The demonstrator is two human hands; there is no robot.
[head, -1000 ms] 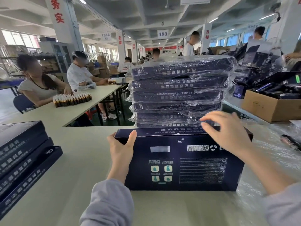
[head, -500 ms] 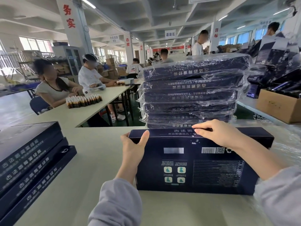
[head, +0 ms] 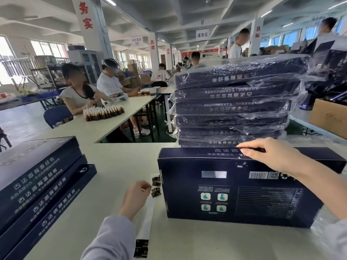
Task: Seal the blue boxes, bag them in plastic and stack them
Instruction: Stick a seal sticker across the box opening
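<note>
A dark blue box [head: 234, 192] lies flat on the white table [head: 112, 231] in front of me, printed underside up. My right hand [head: 272, 156] rests on its far edge, fingers curled over the top flap. My left hand [head: 136, 196] is off the box, to its left, fingertips pinched together beside a small dark sticker [head: 155, 192] on a white backing strip [head: 146, 218]. Whether it grips the sticker is unclear. Behind the box stands a stack of plastic-bagged blue boxes [head: 231, 102].
A stack of unbagged blue boxes [head: 37, 181] lies at the left edge of the table. Loose clear plastic [head: 330, 222] lies at the right. A cardboard carton [head: 330, 117] stands at the far right. People sit at a neighbouring table with small brown bottles [head: 103, 112].
My left hand has let go of the box's left side and dropped to the sticker strip beside it. My right hand has slid left along the box's far edge.
</note>
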